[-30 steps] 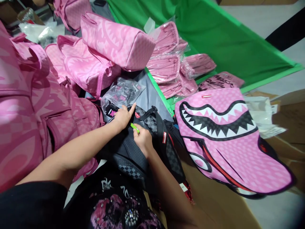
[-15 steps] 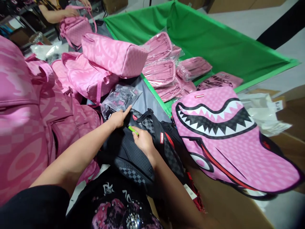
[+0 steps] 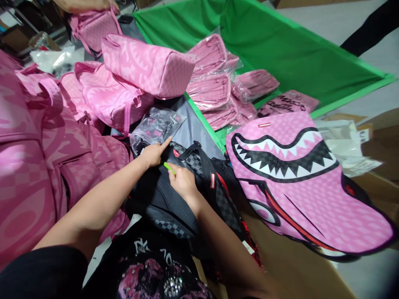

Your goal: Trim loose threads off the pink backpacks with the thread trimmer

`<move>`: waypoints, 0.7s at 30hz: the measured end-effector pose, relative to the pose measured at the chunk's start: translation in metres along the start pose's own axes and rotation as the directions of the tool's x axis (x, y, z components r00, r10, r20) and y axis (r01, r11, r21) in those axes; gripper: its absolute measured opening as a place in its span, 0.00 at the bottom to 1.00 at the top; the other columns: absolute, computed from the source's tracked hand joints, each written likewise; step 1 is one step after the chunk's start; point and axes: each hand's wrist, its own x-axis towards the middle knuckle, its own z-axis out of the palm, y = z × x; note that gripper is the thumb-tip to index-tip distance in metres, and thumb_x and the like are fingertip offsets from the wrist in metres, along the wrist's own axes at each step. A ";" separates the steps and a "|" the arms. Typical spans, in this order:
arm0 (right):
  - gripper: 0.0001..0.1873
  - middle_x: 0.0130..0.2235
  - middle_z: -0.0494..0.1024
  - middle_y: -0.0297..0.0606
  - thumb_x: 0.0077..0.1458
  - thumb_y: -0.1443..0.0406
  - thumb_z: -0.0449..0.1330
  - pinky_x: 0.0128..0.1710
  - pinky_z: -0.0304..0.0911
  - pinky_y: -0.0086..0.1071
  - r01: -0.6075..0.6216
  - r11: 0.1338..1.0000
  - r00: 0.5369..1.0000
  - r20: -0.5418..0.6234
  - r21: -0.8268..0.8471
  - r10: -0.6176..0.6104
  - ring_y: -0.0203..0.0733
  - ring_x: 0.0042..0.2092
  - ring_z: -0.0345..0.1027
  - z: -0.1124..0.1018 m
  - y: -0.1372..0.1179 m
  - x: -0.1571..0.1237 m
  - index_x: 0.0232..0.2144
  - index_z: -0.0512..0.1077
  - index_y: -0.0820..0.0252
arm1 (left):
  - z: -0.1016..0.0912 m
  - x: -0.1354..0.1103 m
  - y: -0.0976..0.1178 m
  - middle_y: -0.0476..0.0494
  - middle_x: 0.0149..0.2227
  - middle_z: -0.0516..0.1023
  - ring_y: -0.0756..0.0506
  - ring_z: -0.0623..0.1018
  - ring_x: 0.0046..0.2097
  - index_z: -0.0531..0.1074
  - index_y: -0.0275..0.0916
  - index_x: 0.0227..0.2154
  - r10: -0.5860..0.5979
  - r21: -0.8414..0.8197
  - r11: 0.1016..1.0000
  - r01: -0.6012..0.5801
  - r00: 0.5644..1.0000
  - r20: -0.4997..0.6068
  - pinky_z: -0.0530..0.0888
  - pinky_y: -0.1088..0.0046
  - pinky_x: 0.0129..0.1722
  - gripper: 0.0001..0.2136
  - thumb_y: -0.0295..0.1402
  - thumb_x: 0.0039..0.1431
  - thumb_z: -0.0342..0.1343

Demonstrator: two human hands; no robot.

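Note:
A black backpack (image 3: 168,195) with grey checkered panels and straps lies in front of me, partly hidden by my forearms. My left hand (image 3: 152,155) is at its upper edge, index finger stretched out and the other fingers curled on the black fabric. Close beside it, my right hand (image 3: 183,182) is closed around a small bright green tool (image 3: 169,168). The tool's tip points at the fabric near my left fingers; its exact kind is not clear. A clear plastic bag (image 3: 157,126) with dark and pink contents lies just beyond my left hand.
Pink backpacks (image 3: 28,145) pile up at left, with another pink bag (image 3: 146,64) behind. A green fabric bin (image 3: 268,41) holds plastic-wrapped pink pouches (image 3: 208,91). At right lies a pink shark-mouth backpack (image 3: 280,166) over cardboard (image 3: 280,265). Another person's arm (image 3: 84,5) is at top left.
My right hand has shifted slightly left with the green tool, nearer my left hand. My left hand stays on the backpack edge. The view has tilted slightly, showing less of the other person.

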 end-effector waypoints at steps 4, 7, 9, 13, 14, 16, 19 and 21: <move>0.22 0.49 0.81 0.38 0.65 0.64 0.50 0.47 0.68 0.32 0.015 1.000 1.000 -0.001 -0.007 -0.015 0.44 0.48 0.76 0.000 0.002 0.001 0.59 0.71 0.51 | 0.003 0.000 0.000 0.37 0.52 0.73 0.39 0.80 0.46 0.30 0.48 0.71 0.001 -0.008 1.000 -0.001 1.000 -0.011 0.73 0.70 0.42 0.47 0.27 0.56 0.55; 0.22 0.49 0.81 0.37 0.65 0.64 0.50 0.47 0.68 0.31 0.025 1.000 1.000 0.002 -0.006 -0.025 0.44 0.48 0.76 0.002 0.002 0.002 0.59 0.70 0.50 | 0.004 0.000 0.000 0.37 0.52 0.73 0.40 0.80 0.45 0.30 0.49 0.71 0.008 -0.016 1.000 -0.008 1.000 -0.024 0.73 0.70 0.42 0.47 0.26 0.56 0.54; 0.22 0.47 0.82 0.39 0.65 0.64 0.51 0.46 0.68 0.32 -0.004 0.999 1.000 0.009 -0.051 0.005 0.45 0.46 0.77 0.003 0.002 0.002 0.58 0.72 0.52 | 0.005 0.000 0.000 0.37 0.53 0.73 0.40 0.80 0.45 0.31 0.48 0.71 0.008 -0.021 1.000 -0.009 0.999 -0.033 0.73 0.70 0.42 0.46 0.26 0.56 0.53; 0.23 0.49 0.81 0.37 0.65 0.64 0.51 0.47 0.68 0.32 0.027 1.000 1.000 -0.004 -0.005 -0.027 0.44 0.48 0.76 0.004 0.003 0.002 0.59 0.71 0.51 | 0.006 -0.001 0.000 0.37 0.53 0.73 0.41 0.80 0.44 0.33 0.48 0.71 0.010 -0.040 0.999 -0.012 0.999 -0.043 0.74 0.70 0.41 0.45 0.26 0.56 0.53; 0.23 0.49 0.81 0.37 0.65 0.64 0.51 0.48 0.68 0.31 0.024 1.000 1.000 0.000 0.000 -0.024 0.43 0.48 0.76 0.004 0.004 0.002 0.59 0.71 0.51 | 0.007 -0.001 0.000 0.37 0.52 0.73 0.41 0.81 0.44 0.33 0.48 0.71 0.009 -0.042 0.999 -0.011 0.999 -0.044 0.74 0.70 0.41 0.45 0.26 0.56 0.53; 0.22 0.49 0.82 0.37 0.64 0.64 0.52 0.48 0.69 0.32 -0.015 1.000 1.000 0.013 -0.023 0.015 0.44 0.48 0.77 0.004 0.006 0.002 0.58 0.72 0.51 | 0.007 -0.002 0.001 0.38 0.53 0.73 0.41 0.81 0.43 0.32 0.49 0.71 0.004 -0.038 0.999 -0.006 0.999 -0.048 0.74 0.70 0.40 0.46 0.25 0.55 0.52; 0.22 0.50 0.81 0.37 0.64 0.65 0.52 0.50 0.68 0.31 -0.008 1.000 1.000 0.014 0.015 0.008 0.44 0.49 0.76 0.005 0.009 0.004 0.58 0.73 0.53 | 0.008 -0.003 0.002 0.38 0.52 0.73 0.41 0.81 0.44 0.33 0.48 0.71 0.006 -0.031 0.999 -0.008 0.998 -0.058 0.74 0.71 0.39 0.45 0.24 0.55 0.52; 0.22 0.51 0.81 0.36 0.64 0.65 0.52 0.51 0.68 0.30 0.017 0.998 1.000 0.018 0.059 -0.018 0.43 0.50 0.76 0.004 0.010 0.005 0.59 0.72 0.52 | 0.010 -0.003 0.003 0.38 0.51 0.73 0.41 0.80 0.44 0.34 0.47 0.71 0.012 -0.034 0.999 -0.014 0.998 -0.064 0.74 0.71 0.39 0.45 0.25 0.56 0.52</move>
